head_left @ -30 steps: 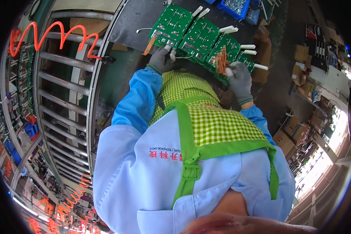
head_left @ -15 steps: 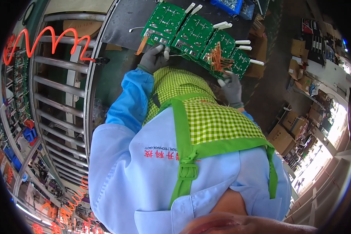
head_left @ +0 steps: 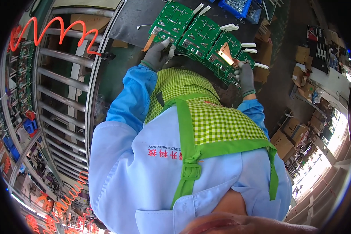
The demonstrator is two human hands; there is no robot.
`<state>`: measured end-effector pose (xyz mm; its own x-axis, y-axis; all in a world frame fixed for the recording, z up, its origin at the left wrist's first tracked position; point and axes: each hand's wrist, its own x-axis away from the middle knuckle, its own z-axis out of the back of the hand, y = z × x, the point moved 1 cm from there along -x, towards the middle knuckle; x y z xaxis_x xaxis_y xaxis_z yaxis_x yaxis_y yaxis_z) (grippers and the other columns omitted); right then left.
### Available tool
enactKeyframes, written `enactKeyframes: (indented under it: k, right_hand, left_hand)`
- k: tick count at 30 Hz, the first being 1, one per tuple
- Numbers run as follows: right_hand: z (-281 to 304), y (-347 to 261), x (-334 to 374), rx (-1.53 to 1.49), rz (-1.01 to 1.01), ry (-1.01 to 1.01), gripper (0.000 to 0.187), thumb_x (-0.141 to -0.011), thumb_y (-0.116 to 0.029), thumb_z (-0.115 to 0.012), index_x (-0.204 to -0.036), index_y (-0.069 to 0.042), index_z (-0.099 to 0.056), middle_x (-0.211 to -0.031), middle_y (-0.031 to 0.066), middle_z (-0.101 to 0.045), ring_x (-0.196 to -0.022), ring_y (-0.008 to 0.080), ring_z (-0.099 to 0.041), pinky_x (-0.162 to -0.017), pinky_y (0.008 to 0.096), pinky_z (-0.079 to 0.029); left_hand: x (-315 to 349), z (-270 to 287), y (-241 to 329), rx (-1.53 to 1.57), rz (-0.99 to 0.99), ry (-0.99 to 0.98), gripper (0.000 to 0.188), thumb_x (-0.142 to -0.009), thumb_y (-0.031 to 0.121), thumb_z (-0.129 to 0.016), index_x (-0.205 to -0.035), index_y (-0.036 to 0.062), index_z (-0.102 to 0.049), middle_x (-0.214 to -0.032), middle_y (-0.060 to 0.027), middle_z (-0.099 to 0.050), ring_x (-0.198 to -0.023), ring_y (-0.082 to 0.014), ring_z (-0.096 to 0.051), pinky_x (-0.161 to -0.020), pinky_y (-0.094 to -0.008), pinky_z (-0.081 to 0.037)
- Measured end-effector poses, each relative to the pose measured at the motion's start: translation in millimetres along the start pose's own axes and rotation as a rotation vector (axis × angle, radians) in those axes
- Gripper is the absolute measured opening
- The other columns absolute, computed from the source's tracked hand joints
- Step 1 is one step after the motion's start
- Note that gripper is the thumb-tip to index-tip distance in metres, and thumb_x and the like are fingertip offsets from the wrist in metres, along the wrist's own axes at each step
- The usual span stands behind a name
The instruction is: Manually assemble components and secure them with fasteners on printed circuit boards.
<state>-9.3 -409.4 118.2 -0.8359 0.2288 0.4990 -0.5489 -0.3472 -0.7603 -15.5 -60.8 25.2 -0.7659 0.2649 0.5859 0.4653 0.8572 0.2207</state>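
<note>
Several green circuit boards (head_left: 201,36) lie side by side in a curved row, with white tabs (head_left: 228,27) along their far and right edges. My left hand (head_left: 158,54), in a grey glove, is at the near edge of the leftmost board. Its fingers are curled together there; anything between them is too small to make out. Just beside it a copper strip (head_left: 149,41) juts off that board. My right hand (head_left: 244,76), also gloved, grips copper strips (head_left: 225,53) over the boards at the right. A flat, shiny face with small holes shows on them.
Blue bins (head_left: 238,7) of small metal parts stand at the far right of the dark bench (head_left: 138,17). To the left runs a roller conveyor (head_left: 64,80), with a red coiled hose (head_left: 66,29) over it. Cardboard boxes (head_left: 282,145) stand at the right.
The copper strips have turned from a spread bundle seen edge-on to a flat face, held in my right hand. My left hand stays by the leftmost board. The view has shifted slightly.
</note>
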Motion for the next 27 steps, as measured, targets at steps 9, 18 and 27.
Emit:
enactKeyframes:
  k: [9, 18, 27]
  right_hand:
    - [41, -25, 3, -0.158, -0.2, -0.199, 0.022, -0.088, -0.029, -0.047, -0.089, -0.008, -0.055, -0.077, 0.0026, -0.055, -0.055, 0.0068, -0.049, -0.043, 0.0205, -0.037]
    - [-90, -99, 51, 0.482, 0.616, -0.737, 0.032, -0.088, -0.032, -0.049, -0.104, -0.005, -0.059, -0.085, 0.0117, -0.058, -0.079, 0.0256, -0.057, -0.073, 0.0336, -0.044]
    - [-190, -100, 32, 1.187, 0.838, -0.191, 0.022, -0.079, -0.032, -0.056, -0.084, -0.011, -0.059, -0.08, 0.0096, -0.063, -0.075, 0.0269, -0.061, -0.064, 0.0401, -0.045]
  left_hand:
    - [0, -3, 6, -0.18, 0.069, 0.106, 0.02, -0.088, 0.017, -0.056, -0.101, 0.0018, -0.057, -0.083, -0.0067, -0.06, -0.07, -0.0145, -0.06, -0.054, -0.0216, -0.054]
    - [0, 1, 7, -0.182, 0.076, 0.004, 0.022, -0.091, 0.021, -0.052, -0.103, 0.0031, -0.056, -0.08, -0.0088, -0.06, -0.064, -0.0136, -0.059, -0.052, -0.0236, -0.053]
    - [-6, 0, -1, -0.136, 0.079, 0.092, 0.022, -0.091, 0.019, -0.051, -0.104, 0.0024, -0.056, -0.086, -0.0088, -0.06, -0.073, -0.0173, -0.06, -0.065, -0.0288, -0.054]
